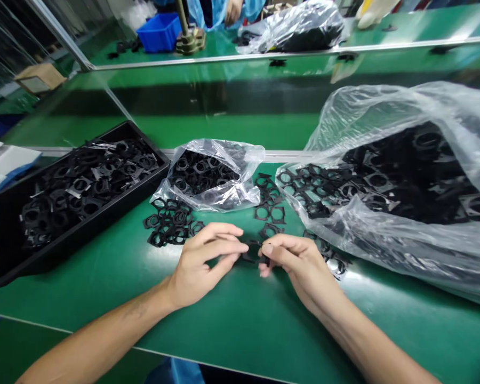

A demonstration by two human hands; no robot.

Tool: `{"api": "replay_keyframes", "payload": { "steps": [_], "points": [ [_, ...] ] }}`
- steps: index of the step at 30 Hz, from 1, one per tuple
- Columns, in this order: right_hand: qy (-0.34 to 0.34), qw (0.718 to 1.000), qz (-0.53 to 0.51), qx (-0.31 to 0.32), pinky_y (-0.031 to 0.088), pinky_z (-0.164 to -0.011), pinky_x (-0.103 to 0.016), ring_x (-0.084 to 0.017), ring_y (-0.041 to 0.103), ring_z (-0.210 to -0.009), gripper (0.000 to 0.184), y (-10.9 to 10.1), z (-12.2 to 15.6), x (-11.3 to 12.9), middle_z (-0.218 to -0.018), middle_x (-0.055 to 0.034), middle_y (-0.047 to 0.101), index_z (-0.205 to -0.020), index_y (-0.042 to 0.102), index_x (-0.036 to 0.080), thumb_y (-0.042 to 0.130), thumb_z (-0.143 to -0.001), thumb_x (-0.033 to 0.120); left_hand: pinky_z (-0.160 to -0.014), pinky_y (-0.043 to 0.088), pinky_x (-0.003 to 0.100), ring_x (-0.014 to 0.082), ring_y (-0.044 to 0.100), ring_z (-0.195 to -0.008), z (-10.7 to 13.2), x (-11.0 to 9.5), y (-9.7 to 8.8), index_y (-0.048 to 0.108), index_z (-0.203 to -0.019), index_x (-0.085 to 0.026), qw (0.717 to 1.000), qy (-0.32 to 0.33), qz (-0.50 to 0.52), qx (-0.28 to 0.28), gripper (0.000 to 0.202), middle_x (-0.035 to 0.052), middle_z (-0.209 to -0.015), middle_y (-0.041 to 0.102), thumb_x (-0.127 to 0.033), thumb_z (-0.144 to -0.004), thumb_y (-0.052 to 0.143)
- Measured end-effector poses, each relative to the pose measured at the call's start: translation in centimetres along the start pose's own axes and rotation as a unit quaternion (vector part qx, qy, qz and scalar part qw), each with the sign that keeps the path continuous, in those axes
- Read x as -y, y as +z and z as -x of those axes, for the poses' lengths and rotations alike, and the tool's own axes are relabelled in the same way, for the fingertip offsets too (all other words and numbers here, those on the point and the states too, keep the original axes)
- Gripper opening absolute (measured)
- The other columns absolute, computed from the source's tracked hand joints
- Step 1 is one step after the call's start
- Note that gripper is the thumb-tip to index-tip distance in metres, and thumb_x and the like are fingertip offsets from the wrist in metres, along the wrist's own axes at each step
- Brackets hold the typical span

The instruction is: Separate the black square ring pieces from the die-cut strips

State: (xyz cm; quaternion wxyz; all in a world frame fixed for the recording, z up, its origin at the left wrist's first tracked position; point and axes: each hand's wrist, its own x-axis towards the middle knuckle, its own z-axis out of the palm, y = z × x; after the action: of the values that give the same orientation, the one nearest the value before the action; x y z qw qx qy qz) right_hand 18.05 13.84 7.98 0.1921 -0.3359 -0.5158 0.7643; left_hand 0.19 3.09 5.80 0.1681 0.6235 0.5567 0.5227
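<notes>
Just above the green tabletop, a small black plastic frame sits between my two hands, its shape partly hidden and blurred. My right hand pinches its right end between thumb and fingers. On the other side, my left hand has its thumb and index fingertip closed at the left end, with the other fingers stretched out above. Loose black frames with round holes lie in a pile beyond my left hand. More such frames are scattered beyond my right hand.
A black tray full of black parts stands left. A small clear bag of parts lies mid-table, and a large one fills the right. Behind the metal rail are a blue bin and another person's hand.
</notes>
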Motion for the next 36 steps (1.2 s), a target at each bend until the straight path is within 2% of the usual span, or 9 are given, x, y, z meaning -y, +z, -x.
{"api": "replay_keyframes", "payload": {
  "steps": [3,5,8,12,17,21,26,30,36],
  "points": [
    [0.065,0.996,-0.044,0.047,0.051,-0.055,-0.024,-0.013,0.063,-0.051,0.031,-0.1,-0.1,-0.2,-0.058,-0.0025,0.069,-0.067,0.071,0.015,0.078,-0.080,0.043,-0.087,0.059,0.027,0.0164,0.072,-0.097,-0.1,0.1,-0.1,0.076,-0.103,-0.017,0.995,0.091,-0.037,0.008,0.026,0.0104,-0.110,0.074,0.000,-0.087,0.066],
    [0.057,0.996,-0.008,0.065,0.053,-0.056,-0.025,-0.014,0.065,-0.051,0.035,0.1,-0.1,-0.4,-0.059,-0.0033,0.069,-0.068,0.069,0.015,0.073,-0.085,0.045,-0.082,0.059,0.025,0.0151,0.072,-0.091,-0.1,0.2,-0.1,0.076,-0.102,-0.017,0.995,0.093,-0.028,0.004,0.026,0.0083,-0.100,0.076,0.002,-0.087,0.065],
    [-0.078,0.988,0.130,0.002,0.057,-0.065,-0.027,-0.016,0.070,-0.065,0.021,0.3,0.2,-0.7,-0.074,-0.0054,0.075,-0.086,0.073,0.016,0.064,-0.094,0.033,-0.075,0.059,0.023,0.0132,0.072,-0.082,-0.2,0.2,-0.1,0.077,-0.100,-0.018,0.999,0.040,-0.012,-0.020,0.024,0.0056,-0.091,0.077,0.000,-0.087,0.067],
    [-0.289,0.911,0.292,-0.029,0.059,-0.078,-0.028,-0.018,0.073,-0.086,0.020,0.4,0.4,-0.8,-0.097,-0.0072,0.076,-0.106,0.075,0.020,0.065,-0.091,0.012,-0.071,0.058,0.022,0.0123,0.071,-0.077,-0.4,0.2,-0.1,0.078,-0.099,-0.018,0.999,0.005,-0.008,-0.034,0.021,0.0047,-0.087,0.077,-0.004,-0.088,0.068],
    [-0.377,0.862,0.338,-0.032,0.060,-0.073,-0.026,-0.016,0.073,-0.079,0.023,0.1,0.5,-1.1,-0.092,-0.0065,0.075,-0.102,0.077,0.020,0.064,-0.091,0.005,-0.073,0.059,0.026,0.0149,0.071,-0.079,-0.4,0.0,-0.3,0.077,-0.102,-0.016,0.999,0.037,-0.009,-0.032,0.017,0.0075,-0.089,0.077,-0.009,-0.087,0.073],
    [-0.384,0.860,0.335,-0.039,0.060,-0.072,-0.024,-0.016,0.073,-0.078,0.024,0.0,0.5,-1.3,-0.090,-0.0061,0.076,-0.103,0.078,0.019,0.065,-0.090,0.003,-0.072,0.059,0.029,0.0162,0.072,-0.078,-0.3,-0.1,-0.4,0.077,-0.097,-0.017,0.998,0.058,-0.001,-0.034,0.013,0.0068,-0.086,0.078,-0.010,-0.088,0.073],
    [-0.353,0.881,0.313,-0.047,0.058,-0.068,-0.025,-0.016,0.071,-0.073,0.021,0.2,0.5,-0.9,-0.085,-0.0041,0.076,-0.100,0.078,0.021,0.067,-0.090,0.007,-0.073,0.060,0.029,0.0167,0.073,-0.077,-0.3,0.0,-0.4,0.078,-0.096,-0.018,0.997,0.066,0.027,-0.024,0.014,0.0059,-0.083,0.079,-0.009,-0.089,0.072],
    [-0.293,0.908,0.296,-0.053,0.058,-0.067,-0.028,-0.017,0.070,-0.069,0.010,0.4,0.7,-0.5,-0.080,-0.0035,0.075,-0.093,0.078,0.022,0.072,-0.089,0.015,-0.070,0.059,0.026,0.0159,0.072,-0.074,-0.1,-0.1,-0.2,0.080,-0.087,-0.019,0.992,-0.072,0.094,-0.052,0.002,0.0056,-0.081,0.078,-0.019,-0.085,0.079],
    [-0.193,0.951,0.229,-0.075,0.059,-0.067,-0.029,-0.018,0.069,-0.066,0.007,0.7,0.7,-0.7,-0.074,-0.0038,0.073,-0.085,0.077,0.021,0.074,-0.088,0.028,-0.066,0.061,0.022,0.0144,0.072,-0.069,-0.3,-0.3,0.2,0.078,-0.080,-0.016,0.943,-0.238,0.223,-0.063,0.017,0.0045,-0.079,0.076,-0.030,-0.076,0.087]
  ]
}}
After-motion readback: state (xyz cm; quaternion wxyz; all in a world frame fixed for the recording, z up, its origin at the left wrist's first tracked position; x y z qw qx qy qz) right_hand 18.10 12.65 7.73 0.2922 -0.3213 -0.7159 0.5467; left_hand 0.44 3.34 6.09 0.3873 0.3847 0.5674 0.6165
